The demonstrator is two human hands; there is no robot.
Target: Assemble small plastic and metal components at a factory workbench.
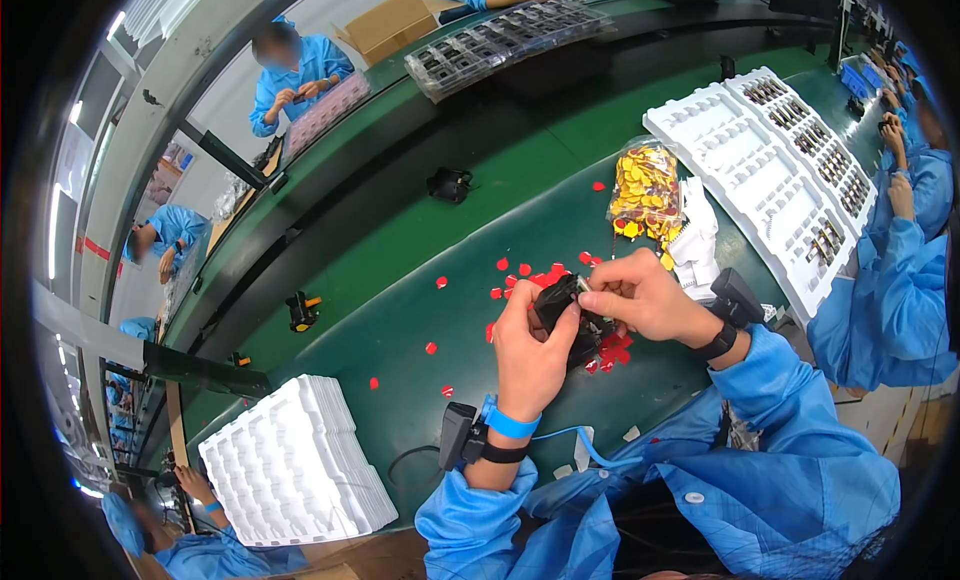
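Note:
My left hand (532,348) is wrapped round a black plastic housing (556,298), holding it tilted just above the green work surface. The fingers of my right hand (640,296) are pinched at the housing's upper right edge, around a small light-coloured piece (583,286) whose kind I cannot make out. More dark parts show below the hands, partly hidden by the fingers. Small red pieces (612,356) lie around and under both hands, some of them in a loose heap.
Right of my hands stand a clear bag of yellow pieces (645,185), white plastic scraps (697,235) and a white tray (700,130) with metallic parts. Stacked white trays (285,460) are at the lower left. A dark part (302,311) lies on the green belt (390,220). Co-workers sit around.

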